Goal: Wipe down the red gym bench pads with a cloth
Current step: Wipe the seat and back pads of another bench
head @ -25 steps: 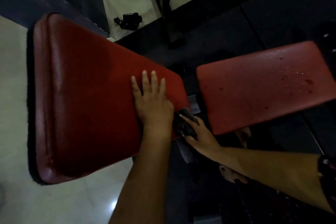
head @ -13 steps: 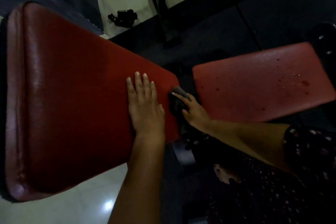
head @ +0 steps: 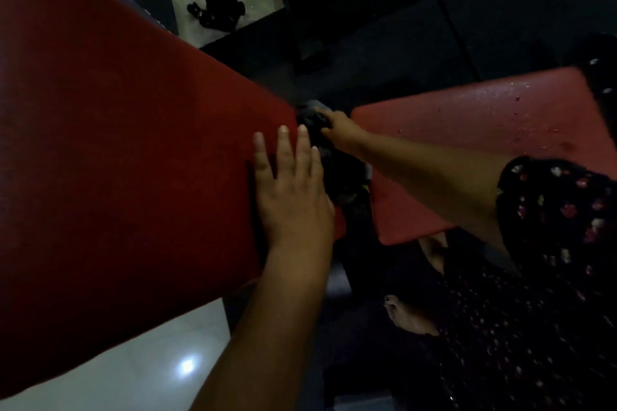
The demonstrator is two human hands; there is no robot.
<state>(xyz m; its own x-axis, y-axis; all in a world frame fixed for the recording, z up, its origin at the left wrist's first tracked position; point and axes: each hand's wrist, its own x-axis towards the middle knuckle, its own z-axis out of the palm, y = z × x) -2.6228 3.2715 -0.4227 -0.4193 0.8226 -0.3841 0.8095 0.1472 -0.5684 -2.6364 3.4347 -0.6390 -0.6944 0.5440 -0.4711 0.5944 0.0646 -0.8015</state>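
A: What does the head view hide from me?

B: Plenty. The large red pad runs off the picture at 9 o'clock, so you can't see its far end. Everything is dim and smeared. The dark cloth blends into the shadowed gap between the pads, and its lower folds can't be told from whatever lies beneath. Your forearm and patterned sleeve cover the 5 o'clock edge of the smaller red pad.

A: And my hands?

B: Your left hand lies flat on the large red pad near its 3 o'clock end, fingers straight, holding nothing. Your right hand is clenched round the cloth, fingers curled into the bunch.

A: Where does the cloth sit against that grip?

B: It bulges from your fist toward 10 o'clock, against the end edge of the large red pad and just beside your left fingertips. The smaller red pad, at 3 o'clock of it, is dotted with droplets.

A: Anything else?

B: A bare foot shows at 5 o'clock, and a black object lies on the pale floor at 11 o'clock.
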